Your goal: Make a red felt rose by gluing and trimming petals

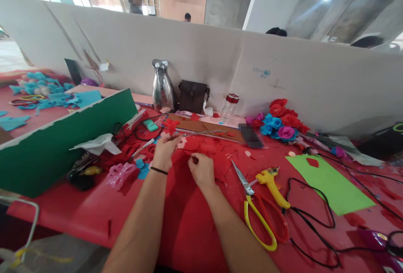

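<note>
My left hand (165, 151), with a dark band at the wrist, pinches a small red paper flower (171, 126) that stands up above its fingertips. Just right of it, my right hand (201, 170) has its fingers curled together over the red-covered table (185, 222); whatever they hold is too small to make out. Red paper pieces (217, 151) lie around and behind both hands. To the right of my right forearm rest large scissors (248, 193) with red and yellow handles, their blades parted, beside a yellow glue gun (272, 185).
Green board (72, 138) at left; pink hair clip (120, 175) near it. Metal jug (163, 86), dark bag (193, 96) and glass jar (229, 107) stand along the partition (189, 50). Paper flowers (285, 122), a lime sheet (333, 185) and black cables (317, 231) lie right.
</note>
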Tool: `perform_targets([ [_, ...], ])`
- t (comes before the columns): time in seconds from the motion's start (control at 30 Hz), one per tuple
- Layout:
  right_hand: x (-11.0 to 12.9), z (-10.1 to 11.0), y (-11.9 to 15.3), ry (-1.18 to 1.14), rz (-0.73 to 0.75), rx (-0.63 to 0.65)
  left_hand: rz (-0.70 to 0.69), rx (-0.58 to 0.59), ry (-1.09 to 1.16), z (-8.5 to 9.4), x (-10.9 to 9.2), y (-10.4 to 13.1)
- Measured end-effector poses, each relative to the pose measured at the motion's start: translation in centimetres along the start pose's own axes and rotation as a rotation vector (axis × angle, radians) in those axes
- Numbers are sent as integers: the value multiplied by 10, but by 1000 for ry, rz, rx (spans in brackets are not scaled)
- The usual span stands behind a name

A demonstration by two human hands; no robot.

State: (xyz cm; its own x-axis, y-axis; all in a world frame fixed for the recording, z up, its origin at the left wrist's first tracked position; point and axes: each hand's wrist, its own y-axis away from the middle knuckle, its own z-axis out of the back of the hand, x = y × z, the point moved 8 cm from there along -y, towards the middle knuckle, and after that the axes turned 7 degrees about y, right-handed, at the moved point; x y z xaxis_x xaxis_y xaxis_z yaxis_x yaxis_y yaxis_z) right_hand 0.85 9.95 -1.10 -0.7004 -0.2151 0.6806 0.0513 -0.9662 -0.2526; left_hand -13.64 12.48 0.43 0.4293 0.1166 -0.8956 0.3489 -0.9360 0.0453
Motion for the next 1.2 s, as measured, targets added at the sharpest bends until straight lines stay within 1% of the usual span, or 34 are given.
perform_targets([
  [0.13,-18,-2,-3,-228,-121,-24,55,18,-37,-3,6,2],
  [0.27,-31,-7,-3,-446,-218,-42,68,30,-78,-3,9,4],
  [0.4,-39,-7,-5,-618,-271,-76,61,51,-114,-5,11,4],
  [0.53,-42,-6,-6,-740,-294,-98,52,55,-137,-5,12,4],
  [0.73,-39,-4,-6,-888,-312,-131,33,76,-175,-6,14,3],
  [0.9,-30,3,-5,-1032,-306,-167,40,105,-169,-9,15,4],
  [1.0,-25,8,-4,-1113,-308,-161,59,116,-169,-12,14,6],
  [1.07,-23,11,-4,-1151,-310,-143,117,165,-136,-19,15,10],
  [1.2,-18,18,1,-1196,-325,-116,246,332,-44,-40,18,24],
])
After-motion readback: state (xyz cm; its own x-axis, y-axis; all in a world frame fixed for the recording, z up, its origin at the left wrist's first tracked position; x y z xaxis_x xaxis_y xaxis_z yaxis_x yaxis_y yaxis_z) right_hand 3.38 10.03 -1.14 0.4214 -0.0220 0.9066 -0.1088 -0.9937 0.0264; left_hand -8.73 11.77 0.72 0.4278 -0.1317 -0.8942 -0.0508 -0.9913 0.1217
